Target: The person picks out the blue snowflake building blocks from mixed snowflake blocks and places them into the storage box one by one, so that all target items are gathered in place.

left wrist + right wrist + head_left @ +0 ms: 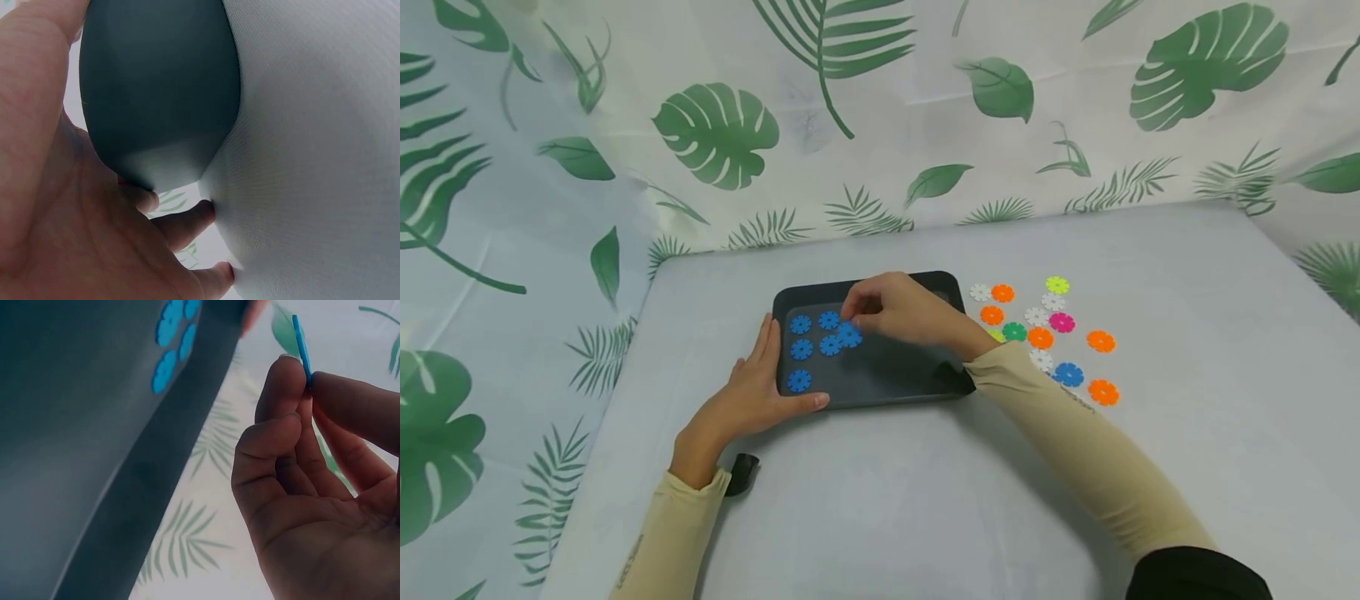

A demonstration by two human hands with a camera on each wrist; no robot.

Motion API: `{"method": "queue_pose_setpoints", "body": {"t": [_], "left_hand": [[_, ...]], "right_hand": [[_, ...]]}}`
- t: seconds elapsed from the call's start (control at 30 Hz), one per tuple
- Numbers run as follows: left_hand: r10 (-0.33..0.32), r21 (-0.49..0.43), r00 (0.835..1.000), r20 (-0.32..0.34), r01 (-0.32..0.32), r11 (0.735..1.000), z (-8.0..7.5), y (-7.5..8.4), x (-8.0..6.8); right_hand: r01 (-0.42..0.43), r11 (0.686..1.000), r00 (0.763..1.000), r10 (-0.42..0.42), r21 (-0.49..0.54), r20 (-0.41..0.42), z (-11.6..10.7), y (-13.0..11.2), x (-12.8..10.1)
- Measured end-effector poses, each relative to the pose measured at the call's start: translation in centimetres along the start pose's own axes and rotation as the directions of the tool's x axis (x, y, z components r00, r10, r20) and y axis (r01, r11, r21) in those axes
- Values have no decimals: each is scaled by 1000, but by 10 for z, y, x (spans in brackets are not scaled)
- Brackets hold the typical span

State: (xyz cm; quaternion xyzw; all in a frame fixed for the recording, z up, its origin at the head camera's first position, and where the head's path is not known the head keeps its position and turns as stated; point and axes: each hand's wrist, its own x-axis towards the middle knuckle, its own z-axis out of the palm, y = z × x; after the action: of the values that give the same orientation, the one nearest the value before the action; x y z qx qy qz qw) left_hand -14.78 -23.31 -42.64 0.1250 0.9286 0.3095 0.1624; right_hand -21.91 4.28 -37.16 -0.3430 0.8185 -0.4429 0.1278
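Blue petalled disc (849, 336), pinched by the right hand (902, 310), is over the dark tray (895, 379) toward nine o'clock, coloured discs (1062, 322) at three partly behind a sleeve (1075, 442); left-wrist view shows the left hand's (81, 200) spread fingers near smooth tray and woven cloth (325, 137); right-wrist view, the disc edge-on, thin.

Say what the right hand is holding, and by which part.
The right hand holds a blue flower disc, pinched at one edge between thumb and finger.
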Motion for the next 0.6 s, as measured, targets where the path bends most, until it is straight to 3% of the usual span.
{"method": "queue_pose_setpoints", "body": {"t": [0.27,0.6], "left_hand": [[-15,-2,1000,1,15,1000,-1,-1,0],[-4,-9,1000,0,4,1000,0,0,1]], "right_hand": [[88,993,990,-78,-75,119,13,5,17],[67,990,975,-38,-125,220,19,4,33]]}}
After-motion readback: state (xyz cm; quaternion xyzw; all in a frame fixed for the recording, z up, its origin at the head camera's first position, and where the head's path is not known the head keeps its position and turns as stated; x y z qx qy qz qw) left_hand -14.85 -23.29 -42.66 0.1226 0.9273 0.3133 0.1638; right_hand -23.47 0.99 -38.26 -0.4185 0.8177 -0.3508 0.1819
